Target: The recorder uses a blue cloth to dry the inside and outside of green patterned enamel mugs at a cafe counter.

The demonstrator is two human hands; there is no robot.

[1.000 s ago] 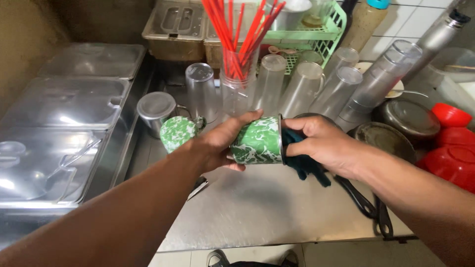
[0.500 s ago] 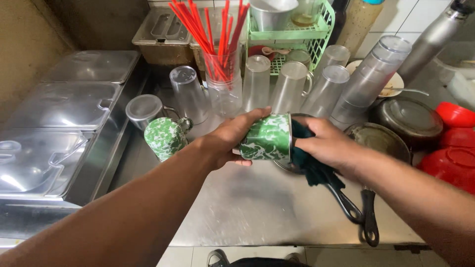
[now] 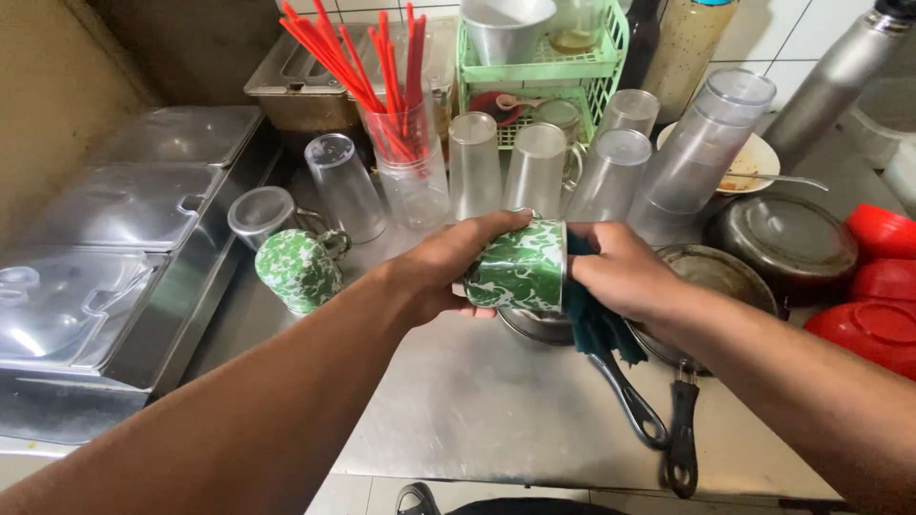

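The left hand (image 3: 458, 267) is gripping a green-and-white marbled enamel mug (image 3: 520, 267), fingers curling over its top and thumb underneath. The mug is lying on its side in the air above the middle of the steel counter (image 3: 458, 401), its long axis running roughly left to right, with the base sitting toward the left palm and the mouth pointing right. The right hand (image 3: 625, 272) is closing around a dark teal cloth (image 3: 596, 324) and pressing it into the mug's mouth; the cloth's loose end is hanging down below the wrist.

Directly under the mug a small metal pan (image 3: 539, 326) is resting on the counter, its black handle (image 3: 630, 401) reaching toward the near edge. A second green marbled mug (image 3: 298, 270) is sitting upside down toward the counter's left edge, just beside an upturned steel cup (image 3: 262, 215). Along the back edge, clear plastic tumblers (image 3: 534, 172) are standing upside down, next to a glass of red straws (image 3: 405, 143) and a green plastic rack (image 3: 534, 72). Red bowls (image 3: 873, 277) are stacking at the right edge.
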